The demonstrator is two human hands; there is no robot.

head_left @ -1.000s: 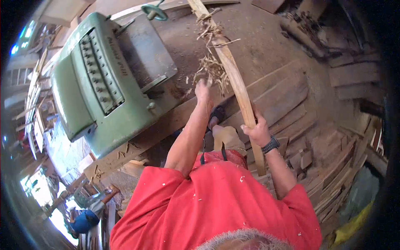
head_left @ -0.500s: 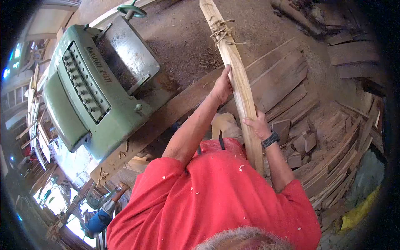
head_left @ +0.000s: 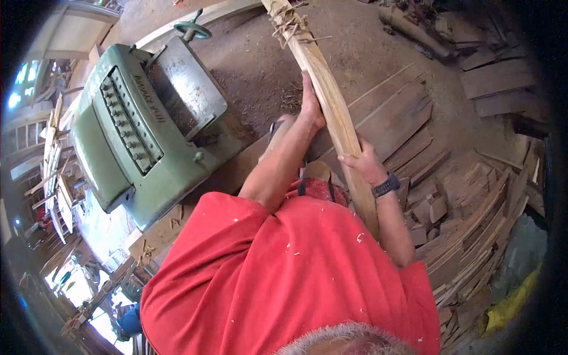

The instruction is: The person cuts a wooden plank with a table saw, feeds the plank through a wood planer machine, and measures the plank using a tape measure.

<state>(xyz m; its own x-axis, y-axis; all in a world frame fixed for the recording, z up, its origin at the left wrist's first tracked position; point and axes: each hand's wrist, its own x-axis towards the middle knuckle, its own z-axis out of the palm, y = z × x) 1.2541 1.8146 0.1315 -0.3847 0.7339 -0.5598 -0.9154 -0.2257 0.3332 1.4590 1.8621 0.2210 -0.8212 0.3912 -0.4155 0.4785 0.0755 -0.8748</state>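
A long, pale wooden plank [head_left: 333, 97] slants from the top of the view down to the front of my red shirt. Curled wood shavings [head_left: 291, 25] lie bunched across its far part. My left hand [head_left: 312, 105] grips the plank's left edge, thumb along the side and fingers partly hidden beneath. Closer to my body, my right hand [head_left: 365, 163], with a dark watch on the wrist, is closed around the right edge, thumb on the top face. The plank's near end is tucked against my right side.
A green planing machine [head_left: 139, 130] with a metal bed and handwheel [head_left: 193, 29] stands to the left. Boards [head_left: 396, 118] lie on the floor at right, beside wood offcuts [head_left: 435, 207] and stacked strips. A blue rounded shape [head_left: 130, 321] shows at lower left.
The plank's far end has shifted up and left, with both hands still on it. My body has turned slightly, and a foot now shows by my left forearm.
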